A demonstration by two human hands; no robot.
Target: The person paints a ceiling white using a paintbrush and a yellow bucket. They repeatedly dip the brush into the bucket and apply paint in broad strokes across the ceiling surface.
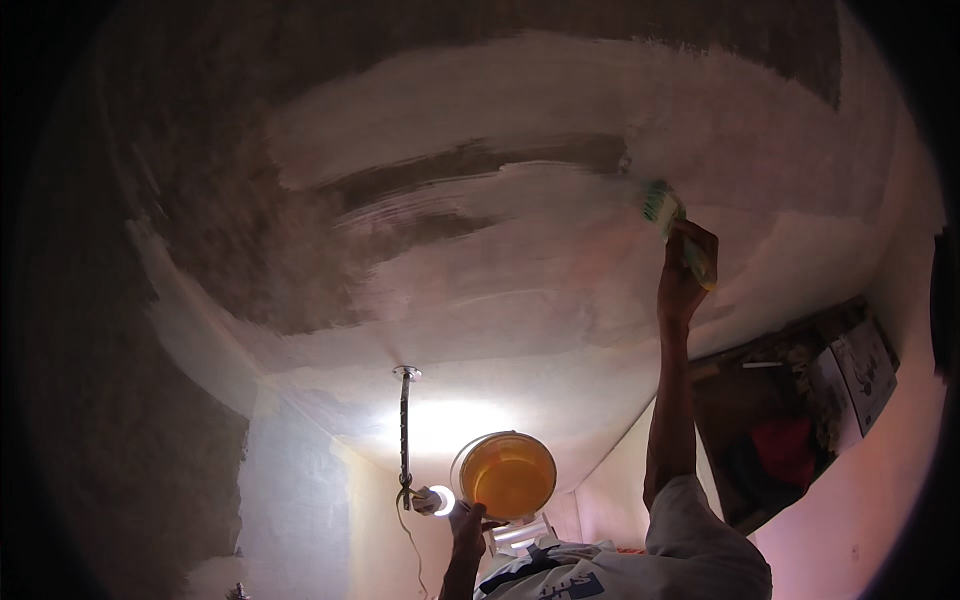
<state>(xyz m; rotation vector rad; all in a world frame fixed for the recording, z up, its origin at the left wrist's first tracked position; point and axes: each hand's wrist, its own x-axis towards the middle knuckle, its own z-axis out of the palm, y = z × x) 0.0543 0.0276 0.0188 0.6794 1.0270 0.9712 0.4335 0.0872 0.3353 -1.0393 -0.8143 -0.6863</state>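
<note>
My right arm stretches up on the right, and my right hand (pixel 686 268) is closed round the handle of a paintbrush (pixel 663 206). The brush's broad pale-green head is against or very close to the ceiling (pixel 560 260), where pale, streaky coating borders dark bare patches. Lower down, my left hand (pixel 467 526) grips the edge of a round yellow-orange bucket (pixel 509 476) with a thin wire handle. Part of this hand's fingers is hidden at the bucket, and what the bucket holds cannot be made out.
Left of the bucket, a glowing bulb (pixel 440 500) hangs from a dark rod (pixel 404 430) fixed to the ceiling, with a loose cord (pixel 412 548) below. A recessed shelf (pixel 735 400) at right holds a white box (pixel 858 380) and red cloth (pixel 783 450). A partly coated wall (pixel 295 490) stands left.
</note>
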